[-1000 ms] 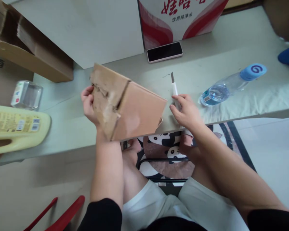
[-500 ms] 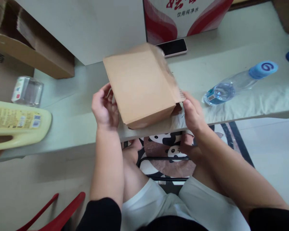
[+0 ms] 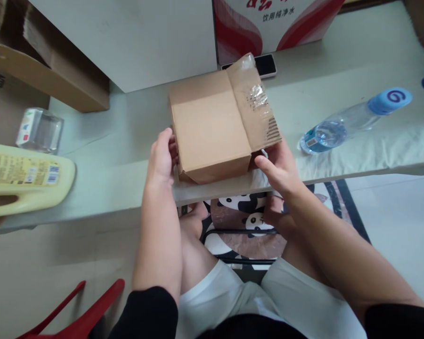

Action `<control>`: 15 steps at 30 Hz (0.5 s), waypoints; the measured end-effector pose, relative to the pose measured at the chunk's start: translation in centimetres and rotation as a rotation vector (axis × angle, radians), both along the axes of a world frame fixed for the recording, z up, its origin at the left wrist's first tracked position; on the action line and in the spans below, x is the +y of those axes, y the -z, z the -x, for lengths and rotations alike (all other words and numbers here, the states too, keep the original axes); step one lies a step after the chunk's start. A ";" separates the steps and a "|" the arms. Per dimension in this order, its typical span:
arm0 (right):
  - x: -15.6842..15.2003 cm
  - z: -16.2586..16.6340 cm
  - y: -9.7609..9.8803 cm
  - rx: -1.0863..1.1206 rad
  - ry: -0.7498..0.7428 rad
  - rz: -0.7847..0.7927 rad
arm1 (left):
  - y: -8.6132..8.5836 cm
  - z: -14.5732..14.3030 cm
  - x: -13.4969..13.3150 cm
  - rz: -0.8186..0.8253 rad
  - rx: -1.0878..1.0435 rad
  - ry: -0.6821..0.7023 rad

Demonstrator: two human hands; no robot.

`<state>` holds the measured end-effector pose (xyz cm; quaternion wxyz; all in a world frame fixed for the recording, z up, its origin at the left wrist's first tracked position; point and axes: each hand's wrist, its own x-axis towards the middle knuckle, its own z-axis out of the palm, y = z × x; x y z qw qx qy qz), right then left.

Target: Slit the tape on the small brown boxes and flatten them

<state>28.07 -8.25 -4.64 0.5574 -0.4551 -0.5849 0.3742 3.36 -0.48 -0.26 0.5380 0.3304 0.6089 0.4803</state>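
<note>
A brown cardboard box (image 3: pixel 210 122) rests near the front edge of the cloth-covered table, one side facing up. On its right a flap (image 3: pixel 250 94) with shiny tape and barcode-like printing stands out from the box. My left hand (image 3: pixel 162 157) presses against the left side, its fingers curled round the edge and partly hidden. My right hand (image 3: pixel 281 165) is at the right end, thumb below the flap's lower corner and fingers hidden behind it. Together the two hands hold the box. Whatever is inside it cannot be seen.
A water bottle (image 3: pixel 353 123) lies to the right. Behind the box are a phone (image 3: pixel 266 66) and a red-and-white carton (image 3: pixel 268 28). On the left are a yellow jug (image 3: pixel 61 181), a clear plastic container (image 3: pixel 45 131) and an open carton (image 3: pixel 77 89).
The box has turned and tilted, so its taped flap on the right now shows. My left hand has moved right with it, while my right thumb has come away from the flap.
</note>
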 end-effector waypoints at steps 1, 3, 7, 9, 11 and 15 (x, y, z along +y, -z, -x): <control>-0.1 0.0 -0.1 -0.023 0.013 0.024 | 0.0 0.1 0.0 -0.025 -0.015 0.008; -0.3 0.0 -0.6 -0.094 0.058 0.081 | -0.3 0.4 0.1 -0.110 -0.083 0.020; -0.4 0.2 -1.8 -0.200 0.118 0.135 | -1.8 1.3 -0.4 -0.332 -0.250 0.208; -0.2 0.4 -2.1 -0.205 0.129 0.126 | -2.2 1.8 -0.8 -0.326 -0.282 0.301; -0.1 0.5 -2.1 -0.203 0.152 0.115 | -2.1 2.0 -1.3 -0.229 -0.270 0.326; 0.0 0.4 -2.0 -0.187 0.232 0.097 | -1.0 1.8 -1.5 -0.119 -0.187 0.295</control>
